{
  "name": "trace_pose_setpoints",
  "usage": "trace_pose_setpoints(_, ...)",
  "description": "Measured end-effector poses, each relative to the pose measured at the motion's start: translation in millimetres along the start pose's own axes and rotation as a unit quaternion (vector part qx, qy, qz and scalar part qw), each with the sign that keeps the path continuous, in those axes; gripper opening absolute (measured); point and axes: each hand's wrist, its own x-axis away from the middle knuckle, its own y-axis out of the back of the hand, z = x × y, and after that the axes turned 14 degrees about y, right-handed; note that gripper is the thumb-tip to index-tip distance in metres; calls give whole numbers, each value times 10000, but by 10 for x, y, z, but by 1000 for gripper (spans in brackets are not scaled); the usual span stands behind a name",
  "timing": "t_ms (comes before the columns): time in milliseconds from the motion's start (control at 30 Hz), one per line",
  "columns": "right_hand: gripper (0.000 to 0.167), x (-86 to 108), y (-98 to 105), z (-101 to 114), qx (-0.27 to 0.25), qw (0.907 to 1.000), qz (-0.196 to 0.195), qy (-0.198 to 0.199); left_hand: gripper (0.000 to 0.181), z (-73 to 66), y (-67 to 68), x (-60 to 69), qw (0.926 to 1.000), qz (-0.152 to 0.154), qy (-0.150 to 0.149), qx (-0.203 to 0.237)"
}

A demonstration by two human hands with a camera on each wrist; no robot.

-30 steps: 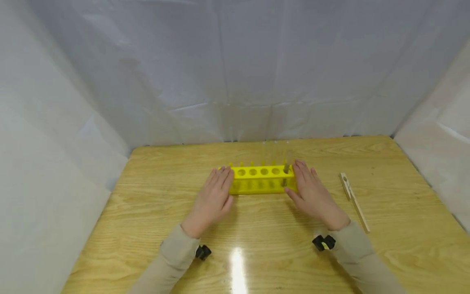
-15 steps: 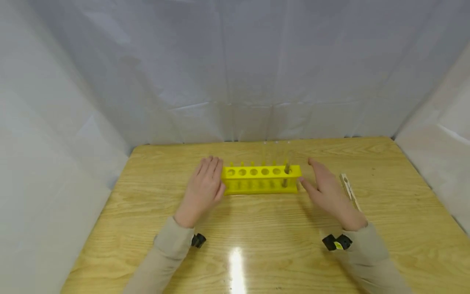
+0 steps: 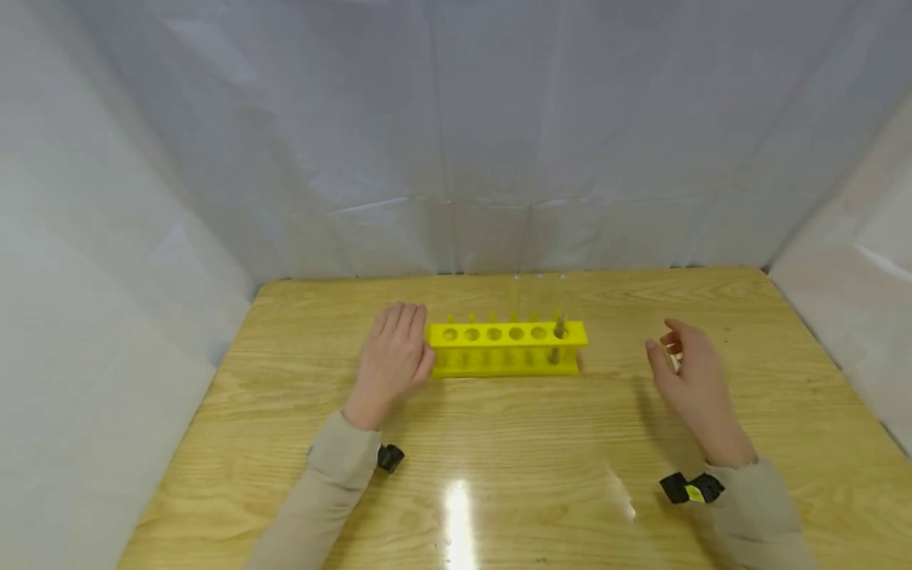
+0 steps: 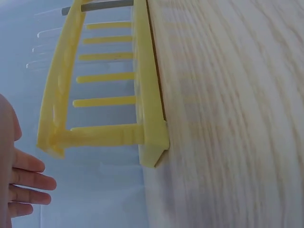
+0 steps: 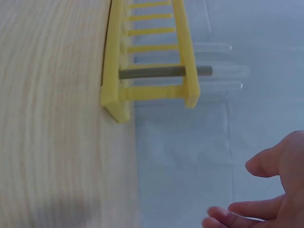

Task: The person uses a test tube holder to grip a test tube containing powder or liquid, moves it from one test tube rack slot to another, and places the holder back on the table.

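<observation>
A yellow test tube rack (image 3: 507, 336) stands upright at mid-table, with a dark-filled tube (image 3: 559, 327) in its rightmost hole. Clear tubes (image 5: 223, 86) show behind the rack. My left hand (image 3: 390, 360) is beside the rack's left end with straight fingers; in the left wrist view its fingers (image 4: 33, 180) stand a little apart from the rack (image 4: 151, 85). Well to the right of the rack, my right hand (image 3: 694, 388) is raised over the wooden clamp (image 3: 675, 362), which it mostly hides. Its fingers are loosely bent, holding nothing in the right wrist view.
The wooden table (image 3: 513, 467) extends around the rack. Pale plastic sheeting (image 3: 484, 142) hangs behind the table, with more at both sides.
Both hands have left the rack's ends, the right one moving far right over the clamp. The rack's left end, covered by the left hand at first, now shows.
</observation>
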Motion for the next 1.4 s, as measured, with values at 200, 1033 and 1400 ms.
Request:
trace_pose_setpoints(200,45,124,13,-113,196,9988,-235,-377,44,7,-104,20,9999,-130,-38,62)
trace_pose_setpoints(1033,53,448,-79,-504,949,9825,191,-1590,40,-13,-223,76,9994,-189,-15,288)
trace_pose_setpoints(1400,39,518,-238,-628,1312,9781,-20,-1615,33,-18,-244,71,9987,-159,74,489)
